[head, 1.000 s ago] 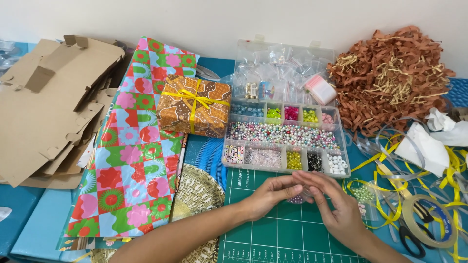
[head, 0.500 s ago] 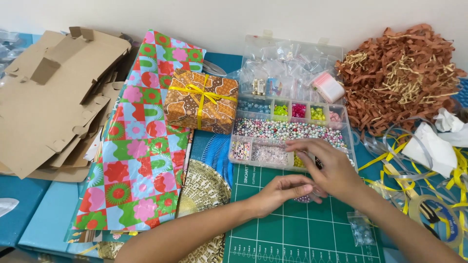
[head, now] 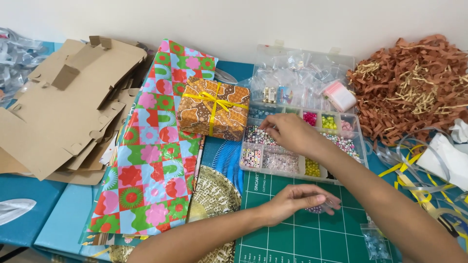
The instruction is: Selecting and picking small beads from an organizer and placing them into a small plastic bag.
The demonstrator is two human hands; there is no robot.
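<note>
From the head camera, the right hand reaches into the clear bead organiser box that sits toward the far middle of the tabletop, its fingertips drawn together over the compartment of mixed pearly beads; whether a bead is actually pinched there cannot be told. The left hand rests on the green cutting mat at the near edge, fingers curled loosely around a small cluster of purple beads, thumb and forefinger close together as if holding something fine.

As for progress, only a few beads seem gathered at the left hand, so the beading looks barely begun; the box compartments remain well filled.

The box is shallow and transparent, divided into cells of pink, yellow-green, white lettered and pearly beads, its lid open toward the wall with small plastic bags on it. Just left of it stands a wrapped gift box with yellow ribbon, on patterned wrapping paper.
</note>
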